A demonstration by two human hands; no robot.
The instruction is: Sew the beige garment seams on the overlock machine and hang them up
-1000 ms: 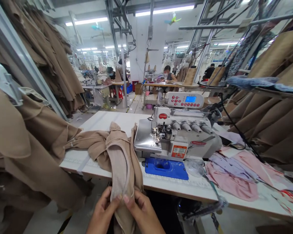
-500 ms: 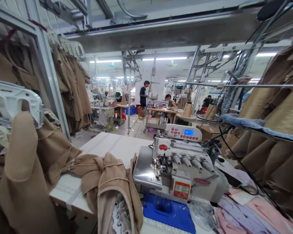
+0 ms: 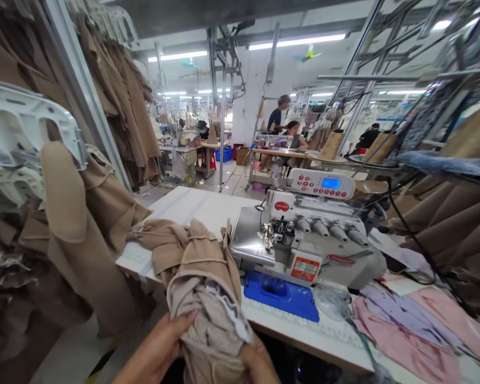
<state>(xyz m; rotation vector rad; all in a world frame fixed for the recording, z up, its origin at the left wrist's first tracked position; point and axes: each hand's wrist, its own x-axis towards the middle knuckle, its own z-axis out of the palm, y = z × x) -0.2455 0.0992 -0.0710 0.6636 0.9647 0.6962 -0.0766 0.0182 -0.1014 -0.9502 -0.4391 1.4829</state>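
Your left hand (image 3: 154, 349) is on the bunched tan coat (image 3: 204, 298), fingers (image 3: 180, 322) spread fairly wide and pressed into the grey-beige lining, gripping the cloth. Your right hand (image 3: 258, 362) sits low against the coat's other side, at the bottom of the view; its fingers are mostly hidden, so you can't tell how tightly they're closed. The coat is held up in front of the white sewing table (image 3: 184, 205), its upper part lying over the table edge just left of the overlock sewing machine (image 3: 304, 250). One tan strip of it runs left across the table.

One machine, with one control panel (image 3: 322, 184) and four grey knobs (image 3: 330, 230) along its front. One blue mat (image 3: 280, 296) lies just in front of it, with one clear plastic disc (image 3: 331, 301) beside that. To the right are loose pink fabric pieces (image 3: 436, 320) and lilac fabric pieces (image 3: 400, 314), overlapping; exact count unclear.

Left of you, tan coats (image 3: 120, 101) hang in a row, too many to count, with white plastic hangers (image 3: 28, 120) nearby. Two co-workers are ahead, one seated (image 3: 292, 141), one standing (image 3: 278, 112). Two more are further off, one at the back left (image 3: 202, 128), one at the back right (image 3: 368, 137).
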